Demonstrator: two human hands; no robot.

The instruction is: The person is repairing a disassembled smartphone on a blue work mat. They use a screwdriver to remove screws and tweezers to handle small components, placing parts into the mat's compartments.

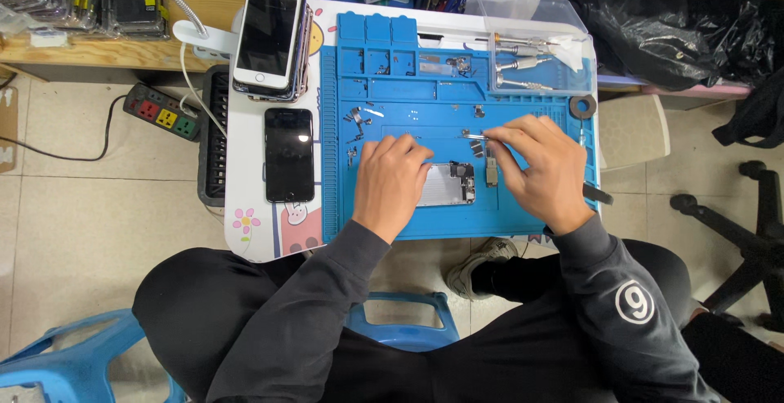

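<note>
We look down on a small white bench (245,138) carrying a blue silicone repair mat (523,97) with moulded compartments along its 12 o'clock edge. At the mat's centre lies an opened phone frame (447,184), silvery metal, rectangular. Our left hand (392,181) rests flat on the frame's 9 o'clock end, grip pressed down on it. Our right hand (543,166) sits at the frame's 3 o'clock side, its grip pinched on thin metal tweezers (474,134) whose tips point toward 9 o'clock. Tiny screws and brackets (359,117) are scattered at 10 o'clock. A glossy black phone (288,155) lies off the mat at 9 o'clock, below a stack of phones (269,37).
</note>
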